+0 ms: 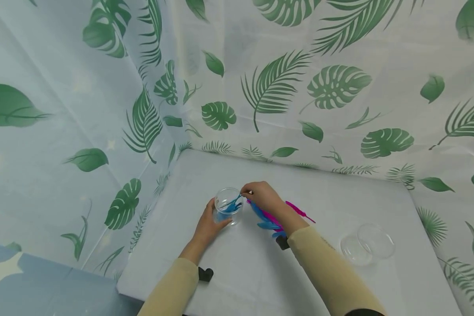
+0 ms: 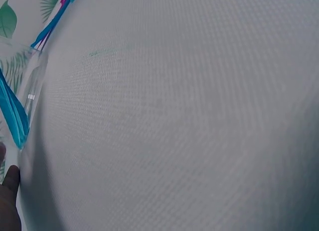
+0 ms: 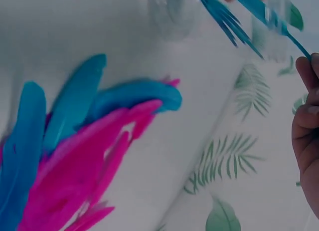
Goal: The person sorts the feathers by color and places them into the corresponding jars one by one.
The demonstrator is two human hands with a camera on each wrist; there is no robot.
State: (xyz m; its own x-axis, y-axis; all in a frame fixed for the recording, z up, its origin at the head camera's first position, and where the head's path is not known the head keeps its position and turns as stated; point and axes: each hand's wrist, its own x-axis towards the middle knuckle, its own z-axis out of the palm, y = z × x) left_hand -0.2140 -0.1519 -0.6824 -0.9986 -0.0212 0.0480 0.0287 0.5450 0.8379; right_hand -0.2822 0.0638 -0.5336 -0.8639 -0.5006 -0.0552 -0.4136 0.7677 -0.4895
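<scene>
A clear plastic cup [image 1: 228,205] stands on the white table [image 1: 260,267] with blue feathers [image 1: 231,206] inside. My left hand [image 1: 207,224] wraps around the cup's near side; the left wrist view shows the cup wall [image 2: 31,94] and a fingertip [image 2: 10,183]. My right hand [image 1: 260,195] pinches the quill of a blue feather [image 3: 259,16] at the cup's rim. Under the right wrist lies a pile of pink and blue feathers [image 1: 274,218], seen close in the right wrist view as pink feathers [image 3: 84,166] and blue feathers [image 3: 30,136].
Two empty clear cups [image 1: 365,245] lie at the right of the table. Leaf-printed white curtains [image 1: 284,87] close off the back and both sides. The table's left edge drops to a blue floor [image 1: 31,285].
</scene>
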